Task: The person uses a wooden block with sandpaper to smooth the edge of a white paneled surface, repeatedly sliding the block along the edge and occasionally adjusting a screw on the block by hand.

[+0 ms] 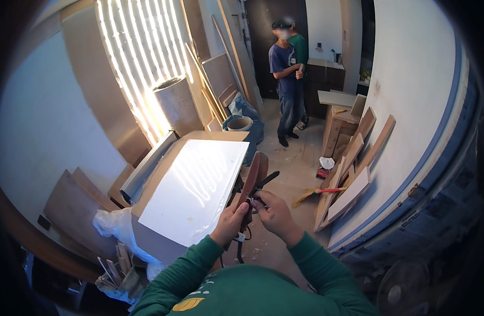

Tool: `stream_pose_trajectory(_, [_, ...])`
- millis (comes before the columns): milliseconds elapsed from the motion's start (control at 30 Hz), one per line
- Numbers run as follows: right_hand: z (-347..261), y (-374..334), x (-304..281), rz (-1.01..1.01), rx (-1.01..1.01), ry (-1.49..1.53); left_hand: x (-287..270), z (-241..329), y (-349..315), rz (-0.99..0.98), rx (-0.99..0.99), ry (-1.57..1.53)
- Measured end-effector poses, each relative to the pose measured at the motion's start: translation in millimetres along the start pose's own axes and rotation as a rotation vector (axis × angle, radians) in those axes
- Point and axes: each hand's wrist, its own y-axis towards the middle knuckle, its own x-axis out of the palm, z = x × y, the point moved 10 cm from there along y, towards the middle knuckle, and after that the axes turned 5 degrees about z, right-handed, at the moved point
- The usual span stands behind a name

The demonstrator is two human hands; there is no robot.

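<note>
Left hand (230,221) grips brown leather pouch (251,181) beside white board (197,187), fingers closed around its lower end. Right hand (273,210) pinches small metal part at pouch. Broom (315,194) on floor right of board.

Daylight streams through the slatted window (139,58) at upper left, blown out, glaring off the white panel (197,189). Frame edges darken and bend.
</note>
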Motion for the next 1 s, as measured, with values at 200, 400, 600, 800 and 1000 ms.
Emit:
stream_pose_trajectory(200, [23, 3, 4, -0.031, 0.030, 0.044, -6, -4, 8, 0.041, -0.011, 0.020])
stream_pose_trajectory(400, [37, -11, -15, -0.022, 0.425, 0.329, -27, 19, 26, 0.068, 0.026, -0.152])
stream_pose_trajectory(600, [81, -10, -37, -0.187, 0.392, -0.176, -35, 24, 16, 0.087, 0.036, -0.099])
stream_pose_trajectory(800, [76, -15, -14, -0.315, 0.386, -0.119, -30, 83, -7, 0.364, 0.687, 0.847])
stream_pose_trajectory(1000, [54, -23, 13, -0.119, 0.616, 0.675, -14, 99, -18, 0.409, 0.733, 0.963])
